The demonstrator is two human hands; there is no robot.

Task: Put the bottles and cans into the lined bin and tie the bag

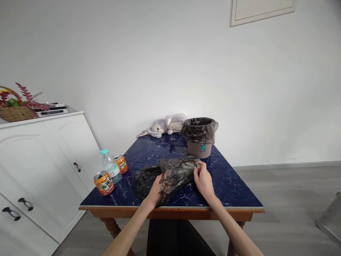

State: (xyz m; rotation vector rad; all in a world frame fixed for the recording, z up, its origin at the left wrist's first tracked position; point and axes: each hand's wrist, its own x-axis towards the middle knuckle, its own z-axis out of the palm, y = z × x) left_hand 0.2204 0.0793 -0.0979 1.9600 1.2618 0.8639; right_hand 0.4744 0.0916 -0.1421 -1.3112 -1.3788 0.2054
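A thin black garbage bag [181,174] lies crumpled and partly spread near the front of the blue marble-patterned table [226,185]. My left hand [155,190] is at the bag's left part, its fingers behind the see-through film and gripping it. At the bag's right end, my right hand [204,181] pinches the edge between thumb and fingers. Just behind the right hand stands a greyish-pink trash bin [195,148], lined with another black bag [199,133] folded over its rim.
Left on the table stand a clear water bottle [110,165] with a turquoise cap and two orange drink cans, one in front [103,183] and one behind [122,164]. A grey plush toy [165,125] lies against the wall. A white cabinet [45,160] borders the left side.
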